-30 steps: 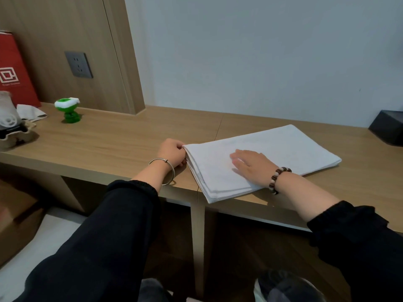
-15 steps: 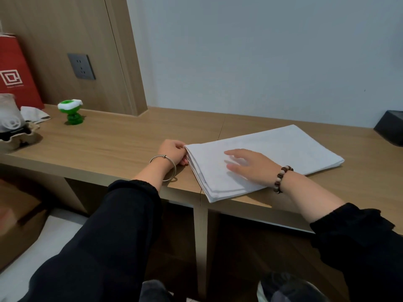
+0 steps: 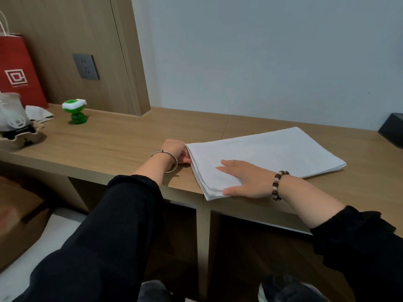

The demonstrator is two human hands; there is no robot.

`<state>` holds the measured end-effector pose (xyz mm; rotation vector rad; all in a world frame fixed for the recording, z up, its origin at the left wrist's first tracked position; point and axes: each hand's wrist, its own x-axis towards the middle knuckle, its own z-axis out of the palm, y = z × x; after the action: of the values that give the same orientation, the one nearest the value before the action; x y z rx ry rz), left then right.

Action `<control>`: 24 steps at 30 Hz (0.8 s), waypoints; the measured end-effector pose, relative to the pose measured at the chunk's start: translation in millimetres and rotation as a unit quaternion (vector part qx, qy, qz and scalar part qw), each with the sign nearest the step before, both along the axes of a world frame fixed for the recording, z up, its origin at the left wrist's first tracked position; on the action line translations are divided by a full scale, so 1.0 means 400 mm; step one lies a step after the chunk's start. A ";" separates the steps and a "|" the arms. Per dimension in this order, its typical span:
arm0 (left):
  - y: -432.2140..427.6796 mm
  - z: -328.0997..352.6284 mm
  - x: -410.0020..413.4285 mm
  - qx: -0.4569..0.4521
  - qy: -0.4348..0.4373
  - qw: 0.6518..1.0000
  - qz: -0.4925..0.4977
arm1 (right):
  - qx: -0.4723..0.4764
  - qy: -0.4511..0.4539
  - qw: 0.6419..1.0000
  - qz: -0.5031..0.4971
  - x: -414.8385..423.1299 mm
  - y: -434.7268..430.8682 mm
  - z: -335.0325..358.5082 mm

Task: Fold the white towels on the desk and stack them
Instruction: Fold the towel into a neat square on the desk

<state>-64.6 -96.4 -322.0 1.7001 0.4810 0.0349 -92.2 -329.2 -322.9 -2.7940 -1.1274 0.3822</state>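
Observation:
A folded stack of white towels (image 3: 272,153) lies flat on the wooden desk (image 3: 122,142), its near corner at the desk's front edge. My left hand (image 3: 173,151), with a silver bangle on the wrist, sits at the stack's left folded edge. Its fingers are curled and the fingertips are tucked into the layers there. My right hand (image 3: 244,182), with a bead bracelet on the wrist, lies flat on top of the stack near the front corner. Its fingers are straight and the thumb is spread along the front edge.
A small green toy (image 3: 75,111), a red paper bag (image 3: 18,70), a crumpled cloth (image 3: 39,113) and a cup in a cardboard tray (image 3: 15,129) stand at the desk's far left. A black box (image 3: 392,131) sits at the right end. A wall socket (image 3: 86,66) is on the wood panel.
My right hand has slid over the towel toward the front corner and spread its thumb along the near edge. My left hand has stayed at the left edge.

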 end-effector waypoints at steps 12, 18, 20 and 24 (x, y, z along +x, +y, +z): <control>-0.001 -0.023 0.018 0.091 -0.041 0.994 0.036 | -0.032 -0.070 0.985 -0.156 0.051 0.005 -0.056; -0.035 0.017 0.034 0.373 -0.035 0.922 -0.098 | -0.063 -0.140 0.944 -0.293 0.018 0.118 -0.052; -0.055 0.031 0.024 0.425 -0.048 0.892 -0.150 | -0.065 -0.145 0.939 -0.304 0.030 0.130 -0.037; -0.076 -0.013 -0.039 0.547 -0.036 0.787 -0.283 | -0.047 -0.139 0.960 -0.241 0.076 0.063 -0.032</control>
<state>-80.2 -126.8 -327.2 2.9241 -0.2248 -0.0768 -61.9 -303.9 -335.9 -3.1405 -0.4308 -0.0057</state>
